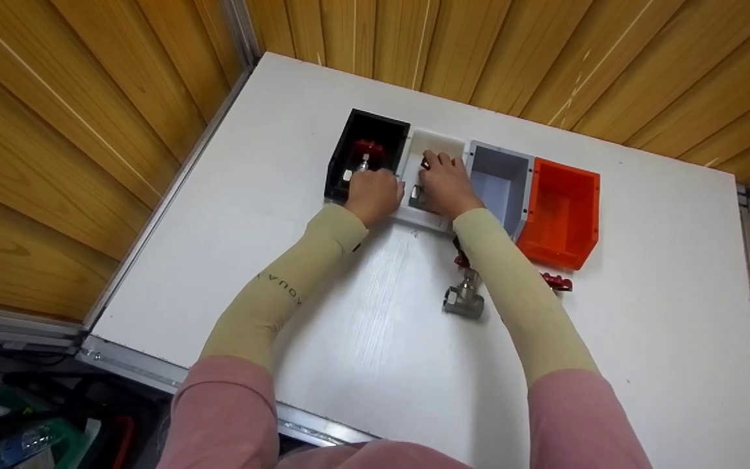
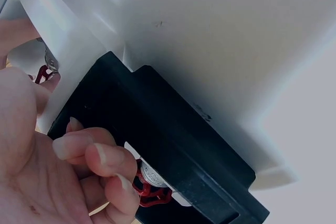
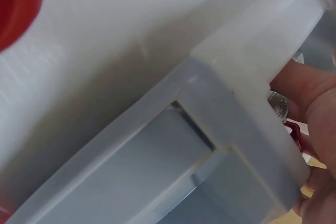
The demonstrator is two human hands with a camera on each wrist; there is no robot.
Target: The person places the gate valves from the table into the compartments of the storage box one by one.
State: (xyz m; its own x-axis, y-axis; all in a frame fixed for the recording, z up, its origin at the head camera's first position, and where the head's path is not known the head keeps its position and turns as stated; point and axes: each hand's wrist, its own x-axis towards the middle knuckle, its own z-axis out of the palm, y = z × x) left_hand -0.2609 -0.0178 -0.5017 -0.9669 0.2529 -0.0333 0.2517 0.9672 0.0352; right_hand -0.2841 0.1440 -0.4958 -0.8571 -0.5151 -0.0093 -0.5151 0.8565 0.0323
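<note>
My right hand (image 1: 448, 184) is inside the white bin (image 1: 437, 140), gripping a metal valve (image 1: 418, 197). In the right wrist view, fingers curl about that valve's red handle (image 3: 295, 134), and the bin wall hides part of it. At the front right of the black bin (image 1: 338, 153) is my left hand (image 1: 375, 197). Its fingers are loosely curled in the left wrist view, with nothing visible between them. A valve with a red handwheel (image 1: 368, 147) lies in the black bin, just beyond that hand.
Right of the white bin stand a grey bin (image 1: 499, 156) and an orange bin (image 1: 560, 225). Another valve (image 1: 464, 301) lies on the white table (image 1: 362, 339) beside my right forearm. A red handwheel (image 1: 557, 282) shows in front of the orange bin. Wood-patterned walls border the table.
</note>
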